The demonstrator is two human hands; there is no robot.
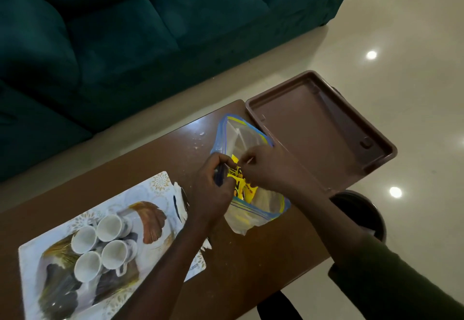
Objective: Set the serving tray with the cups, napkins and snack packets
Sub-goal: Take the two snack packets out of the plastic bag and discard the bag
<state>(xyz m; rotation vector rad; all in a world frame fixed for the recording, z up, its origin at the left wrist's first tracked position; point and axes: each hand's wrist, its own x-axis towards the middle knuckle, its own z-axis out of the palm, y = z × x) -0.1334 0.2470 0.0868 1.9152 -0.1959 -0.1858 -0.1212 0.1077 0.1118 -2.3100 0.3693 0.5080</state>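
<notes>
Clear zip bag (247,141) holds yellow snack packets (242,186); brown tray (319,128) bare.

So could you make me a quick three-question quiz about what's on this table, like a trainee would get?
1. True or false: the brown tray already holds cups.
2. How many white cups stand on the mat?
3. What are the left hand and right hand both working at?
A. the zip bag with yellow packets inside
B. the napkins
C. the sofa

Key
1. False: the tray holds nothing yet.
2. Four, grouped together.
3. A: both hands are at the bag, between mat and tray.
</notes>
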